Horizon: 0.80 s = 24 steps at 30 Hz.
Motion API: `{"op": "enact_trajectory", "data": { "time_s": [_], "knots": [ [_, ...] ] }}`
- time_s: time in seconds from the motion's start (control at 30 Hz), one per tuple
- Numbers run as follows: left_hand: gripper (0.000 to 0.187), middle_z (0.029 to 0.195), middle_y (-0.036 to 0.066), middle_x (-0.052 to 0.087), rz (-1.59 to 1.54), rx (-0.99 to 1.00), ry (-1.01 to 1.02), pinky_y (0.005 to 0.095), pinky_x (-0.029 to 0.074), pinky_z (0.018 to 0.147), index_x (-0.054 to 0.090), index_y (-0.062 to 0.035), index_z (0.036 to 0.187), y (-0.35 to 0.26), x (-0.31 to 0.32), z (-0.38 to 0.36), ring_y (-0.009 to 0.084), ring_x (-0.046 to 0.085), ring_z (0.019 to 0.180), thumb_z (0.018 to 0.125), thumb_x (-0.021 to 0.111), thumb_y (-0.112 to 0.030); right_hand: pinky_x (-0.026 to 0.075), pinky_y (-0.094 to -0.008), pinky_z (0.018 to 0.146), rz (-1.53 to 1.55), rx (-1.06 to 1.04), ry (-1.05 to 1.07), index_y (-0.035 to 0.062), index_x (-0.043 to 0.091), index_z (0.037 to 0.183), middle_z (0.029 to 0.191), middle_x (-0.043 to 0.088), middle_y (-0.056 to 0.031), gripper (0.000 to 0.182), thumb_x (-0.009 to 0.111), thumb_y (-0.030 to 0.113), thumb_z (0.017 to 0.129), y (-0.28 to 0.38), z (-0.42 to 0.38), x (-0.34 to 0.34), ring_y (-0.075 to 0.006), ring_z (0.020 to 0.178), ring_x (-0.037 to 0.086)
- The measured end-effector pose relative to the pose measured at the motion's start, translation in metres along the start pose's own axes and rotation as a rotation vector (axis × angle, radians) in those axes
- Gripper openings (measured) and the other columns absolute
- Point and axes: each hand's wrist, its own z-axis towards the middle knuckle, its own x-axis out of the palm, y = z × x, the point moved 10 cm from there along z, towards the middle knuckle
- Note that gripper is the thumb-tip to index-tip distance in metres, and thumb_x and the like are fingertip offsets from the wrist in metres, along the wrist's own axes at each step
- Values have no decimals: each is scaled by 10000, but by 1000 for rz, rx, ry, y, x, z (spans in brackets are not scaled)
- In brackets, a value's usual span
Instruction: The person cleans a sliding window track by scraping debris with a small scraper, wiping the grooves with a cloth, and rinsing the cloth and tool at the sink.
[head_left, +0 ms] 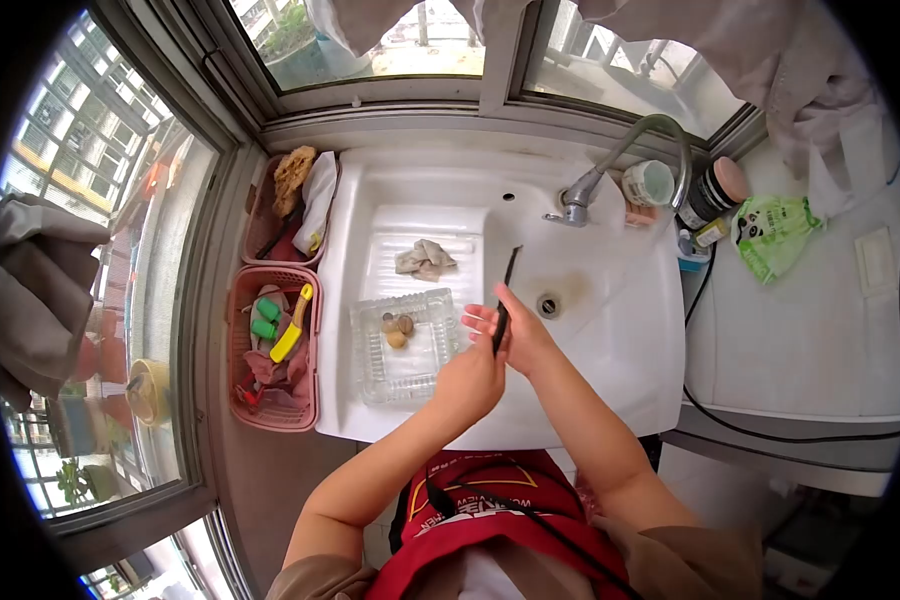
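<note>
Household washing area beside windows, probably in a home. A white ceramic sink (pixel 610 370) with a ribbed washboard (pixel 385 245) and a curved metal faucet (pixel 582 196) stood below sliding windows (pixel 370 85); pink plastic baskets (pixel 315 385) of cloths and brushes lined its left side, and garments (pixel 810 70) hung above.

Thin, dark stick-like tool (pixel 511 270), held in hands (pixel 472 382), slanted, far end over white sink (pixel 610 350).
</note>
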Motion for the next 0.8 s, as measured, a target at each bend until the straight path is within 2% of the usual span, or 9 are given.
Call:
{"op": "enact_trajectory", "data": {
  "time_s": [0.1,0.17,0.23,0.37,0.53,0.57,0.63,0.7,0.8],
  "knots": [
    [364,890,263,621,114,210,353,455,492,696,585,27,1055,-53,30,18,401,612,802,912,501,-297,454,-293,571,-67,-62,-135,92,449,1248,800,542,-48,392,569,264,917,12,-11,-95,-140,631,523],
    [370,1007,169,638,-476,41,369,387,516,770,582,10,1175,-92,75,85,275,616,848,902,462,-209,411,-265,515,-237,122,-214,95,484,1209,778,530,-35,322,547,208,914,62,-77,-167,-108,561,452],
    [596,1409,198,346,-1055,-281,259,408,384,1039,224,30,1425,-67,24,116,294,392,1297,920,451,-189,397,-263,485,-168,276,-67,81,480,1190,784,534,-46,299,529,168,908,18,-65,-142,-97,533,437],
    [781,1537,206,-25,-1925,-382,151,427,115,1158,-100,69,1430,-102,39,228,311,29,1437,916,451,-137,360,-226,478,-77,352,22,41,493,1147,775,539,-55,281,460,92,873,45,-83,-152,-77,502,409],
    [814,1512,234,33,-2004,-426,-36,444,266,1110,-82,111,1398,-149,-11,227,326,105,1418,881,505,-115,366,-261,467,19,417,243,48,505,1111,812,548,-90,327,441,40,791,60,-86,-146,-96,504,404],
    [668,1440,242,206,-1962,-614,-70,453,357,1049,146,144,1349,-120,-1,212,297,238,1362,870,526,-126,363,-267,461,39,472,295,51,516,1107,814,552,-91,333,441,40,783,37,-94,-143,-97,500,404],
    [428,1273,170,449,-1588,-369,11,416,405,988,493,67,1134,-87,12,304,243,419,1231,824,620,-200,374,-268,461,-34,410,390,61,533,1121,834,566,-99,363,443,34,771,74,-71,-153,-108,497,415],
    [462,1321,90,443,-1167,-187,-103,432,376,1014,503,-107,1223,-82,-11,215,249,433,1232,808,649,-247,401,-279,466,-43,451,371,71,503,1199,846,577,-104,440,457,31,763,61,-81,-163,-133,499,449],
    [401,1182,99,590,-1423,-53,140,381,487,863,518,-85,1225,-79,0,101,229,584,1070,858,596,-227,430,-292,464,-597,262,122,95,430,1304,848,582,-104,508,434,9,803,67,-95,-155,-160,520,503]
  ]
}}
